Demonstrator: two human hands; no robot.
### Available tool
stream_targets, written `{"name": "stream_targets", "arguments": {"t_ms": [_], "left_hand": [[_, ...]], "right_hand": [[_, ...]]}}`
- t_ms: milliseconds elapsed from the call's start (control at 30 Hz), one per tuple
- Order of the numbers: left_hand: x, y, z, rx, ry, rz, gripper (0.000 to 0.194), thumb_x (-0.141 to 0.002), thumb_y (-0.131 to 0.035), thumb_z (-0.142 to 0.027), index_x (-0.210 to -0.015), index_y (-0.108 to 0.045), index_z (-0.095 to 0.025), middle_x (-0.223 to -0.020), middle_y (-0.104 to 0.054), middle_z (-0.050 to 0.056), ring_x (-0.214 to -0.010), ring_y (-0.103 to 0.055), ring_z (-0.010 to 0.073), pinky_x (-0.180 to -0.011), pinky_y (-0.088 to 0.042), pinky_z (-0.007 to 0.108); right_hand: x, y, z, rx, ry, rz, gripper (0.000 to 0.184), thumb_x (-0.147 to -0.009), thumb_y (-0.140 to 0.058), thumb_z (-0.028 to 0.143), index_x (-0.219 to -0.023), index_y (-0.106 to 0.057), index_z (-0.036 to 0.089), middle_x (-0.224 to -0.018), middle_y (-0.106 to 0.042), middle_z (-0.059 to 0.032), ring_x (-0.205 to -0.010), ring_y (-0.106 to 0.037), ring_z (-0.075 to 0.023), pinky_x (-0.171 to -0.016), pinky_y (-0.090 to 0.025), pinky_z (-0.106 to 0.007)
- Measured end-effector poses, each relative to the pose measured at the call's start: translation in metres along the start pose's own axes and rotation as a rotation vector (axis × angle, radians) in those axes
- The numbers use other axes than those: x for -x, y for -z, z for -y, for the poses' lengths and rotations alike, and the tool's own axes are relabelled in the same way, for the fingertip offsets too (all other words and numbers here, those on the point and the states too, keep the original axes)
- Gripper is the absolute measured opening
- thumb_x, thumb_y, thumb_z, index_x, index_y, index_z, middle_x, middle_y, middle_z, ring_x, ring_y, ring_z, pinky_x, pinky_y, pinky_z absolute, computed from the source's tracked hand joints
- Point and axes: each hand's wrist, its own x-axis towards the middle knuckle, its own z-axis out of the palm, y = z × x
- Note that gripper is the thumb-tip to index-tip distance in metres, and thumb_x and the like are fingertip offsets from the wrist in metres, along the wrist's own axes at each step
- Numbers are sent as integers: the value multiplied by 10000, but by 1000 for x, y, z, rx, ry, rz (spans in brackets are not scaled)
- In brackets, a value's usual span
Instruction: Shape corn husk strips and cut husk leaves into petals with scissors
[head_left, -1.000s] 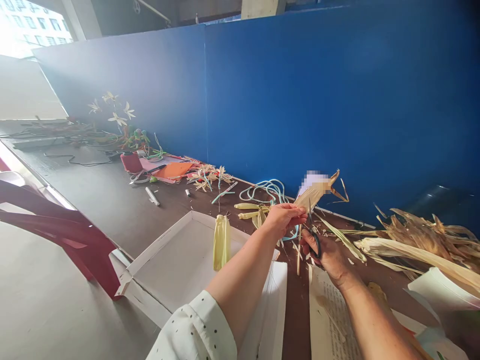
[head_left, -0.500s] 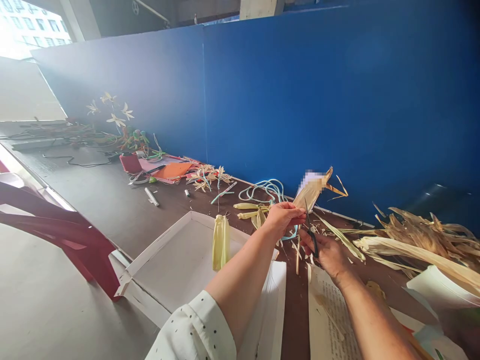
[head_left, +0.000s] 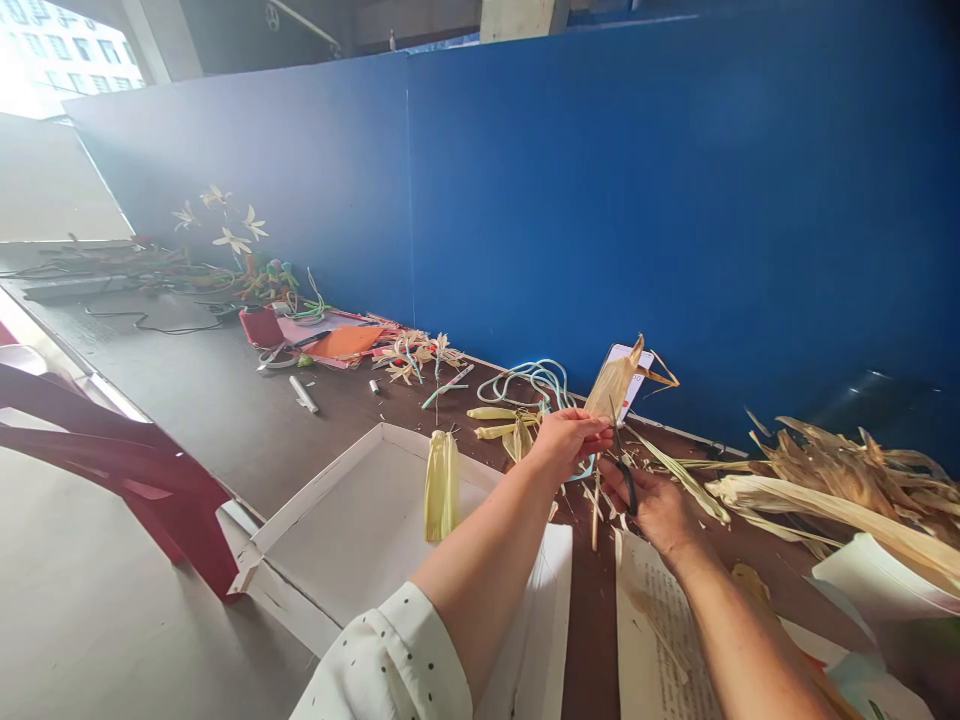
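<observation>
Pinched in my left hand (head_left: 568,440) is a dried corn husk (head_left: 613,388), its curled brown tip pointing up and away from me. My right hand (head_left: 651,505) grips a pair of black-handled scissors (head_left: 627,480), whose blades point up at the lower edge of the husk, close to my left fingertips. Behind the husk a phone (head_left: 636,392) leans with its lit screen partly covered. Below my hands a thin stick (head_left: 596,510) and small husk scraps lie on the dark table (head_left: 352,400).
To the left, a shallow white box (head_left: 322,530) holds a pale green husk bundle (head_left: 441,485). A heap of dried husks (head_left: 847,470) and a white bowl-like container (head_left: 889,575) sit at right. Light blue cord (head_left: 529,375) lies near the blue partition (head_left: 637,200). A printed sheet (head_left: 660,620) is in front.
The husk in my left hand has tilted slightly to the left, so more of the phone behind it shows. Both hands stay nearly in place, the scissors still at the husk.
</observation>
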Motion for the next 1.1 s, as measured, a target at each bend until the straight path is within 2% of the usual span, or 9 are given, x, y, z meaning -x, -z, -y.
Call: {"name": "stream_targets", "arguments": {"t_ms": [200, 400, 667, 833, 1100], "left_hand": [[-3, 1, 4, 51, 11, 6, 217, -642, -752, -106, -643, -534, -109, -592, -597, 27, -531, -568, 73, -568, -493, 183], [-4, 0, 8, 98, 29, 33, 125, -704, -671, -70, -679, -553, -100, -567, -579, 22, -516, -564, 72, -554, -501, 176], [-7, 4, 6, 45, 21, 46, 147, -695, -701, -122, -712, -556, -106, -629, -579, 24, -532, -552, 68, -556, -508, 187], [-4, 3, 3, 71, -6, 37, 175, -719, -708, -213, -749, -566, -115, -667, -572, 20, -548, -553, 75, -554, -508, 203], [-3, 1, 3, -23, -21, -18, 185, -656, -758, -148, -702, -585, -104, -636, -581, 21, -556, -552, 61, -575, -488, 178]], "right_hand": [[-7, 0, -11, -22, 8, 23, 317, -727, -627, 489, -594, -635, 202, -502, -543, -3, -464, -437, -128, -475, -326, -271], [-11, -2, -18, -39, 25, -22, 331, -722, -635, 485, -565, -626, 194, -491, -546, -12, -458, -442, -132, -444, -307, -267], [-7, 2, -7, 107, 41, -1, 344, -750, -593, 474, -533, -616, 209, -489, -554, -13, -477, -464, -139, -475, -334, -275], [-1, 1, 2, 81, 17, -10, 346, -742, -591, 477, -520, -604, 213, -476, -526, -2, -462, -440, -131, -462, -317, -273], [-6, 2, -6, 64, 15, -4, 374, -725, -619, 502, -502, -575, 205, -483, -531, -5, -469, -442, -123, -453, -323, -262]]}}
